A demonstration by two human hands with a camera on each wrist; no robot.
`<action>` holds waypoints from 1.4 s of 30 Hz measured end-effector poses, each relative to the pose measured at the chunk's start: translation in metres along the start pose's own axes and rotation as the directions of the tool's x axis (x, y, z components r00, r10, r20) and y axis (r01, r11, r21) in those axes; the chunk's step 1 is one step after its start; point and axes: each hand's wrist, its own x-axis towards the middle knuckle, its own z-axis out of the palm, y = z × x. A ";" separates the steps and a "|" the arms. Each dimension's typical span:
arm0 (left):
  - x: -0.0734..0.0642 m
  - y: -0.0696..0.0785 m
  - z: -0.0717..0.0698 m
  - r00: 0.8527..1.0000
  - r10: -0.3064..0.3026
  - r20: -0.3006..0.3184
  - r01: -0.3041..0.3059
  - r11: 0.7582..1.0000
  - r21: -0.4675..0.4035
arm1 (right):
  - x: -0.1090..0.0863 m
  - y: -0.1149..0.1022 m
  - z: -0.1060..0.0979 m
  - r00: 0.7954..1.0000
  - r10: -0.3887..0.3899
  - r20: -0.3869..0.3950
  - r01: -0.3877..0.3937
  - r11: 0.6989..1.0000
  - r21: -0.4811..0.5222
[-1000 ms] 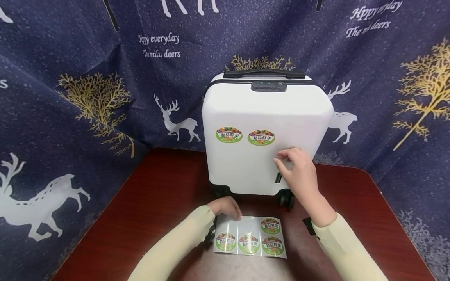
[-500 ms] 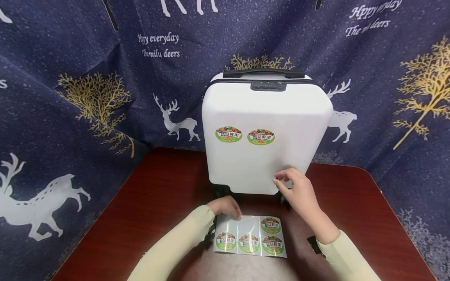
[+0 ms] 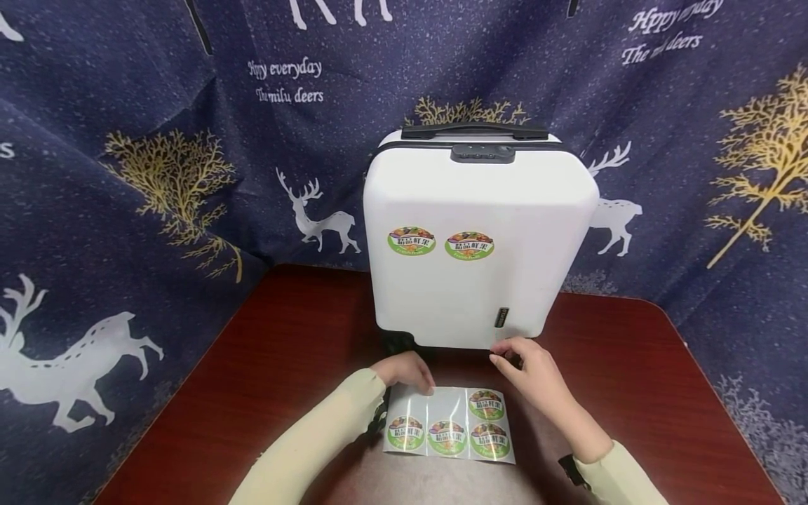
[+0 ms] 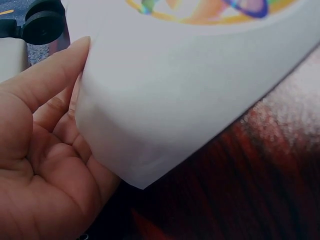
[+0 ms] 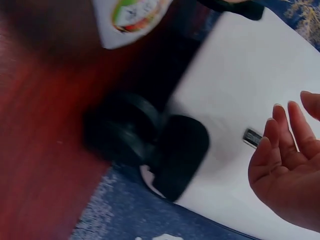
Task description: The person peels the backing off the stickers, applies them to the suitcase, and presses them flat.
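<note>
My left hand [image 3: 404,370] pinches the upper left edge of a sheet of fruit stickers [image 3: 447,401], its thumb on the near face in the left wrist view. The sheet bears several round green-and-white stickers, with bare backing at its upper left and middle. Behind it stands a white suitcase [image 3: 442,298], upright on its wheels, with two fruit stickers [image 3: 470,246] side by side on its front. In front of the suitcase's lower right corner, my right hand [image 3: 530,372] is in the air, fingers loosely bent and holding nothing; the right wrist view shows its palm [image 5: 295,170].
A dark red table [image 3: 303,337] carries the suitcase. Its black wheel [image 5: 125,130] shows near the right hand, and a small black label [image 3: 501,318] sits low on its front. A dark blue cloth [image 3: 303,140] with deer and trees hangs behind.
My right hand has come down from the suitcase's front toward the sticker sheet, uncovering the black label. My left hand and the sheet have stayed in place.
</note>
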 end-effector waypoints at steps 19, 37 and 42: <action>0.000 0.000 0.000 1.000 -0.010 0.008 0.010 1.000 0.003 | -0.015 0.034 0.023 0.904 0.154 0.399 -0.196 0.978 0.066; 0.001 -0.002 -0.001 1.000 -0.004 0.020 0.004 1.000 -0.004 | -0.013 0.046 0.037 0.883 0.120 0.454 -0.163 0.985 0.058; 0.001 -0.002 -0.001 1.000 -0.009 0.024 0.010 1.000 -0.023 | -0.011 0.047 0.039 0.878 0.115 0.465 -0.159 0.986 0.056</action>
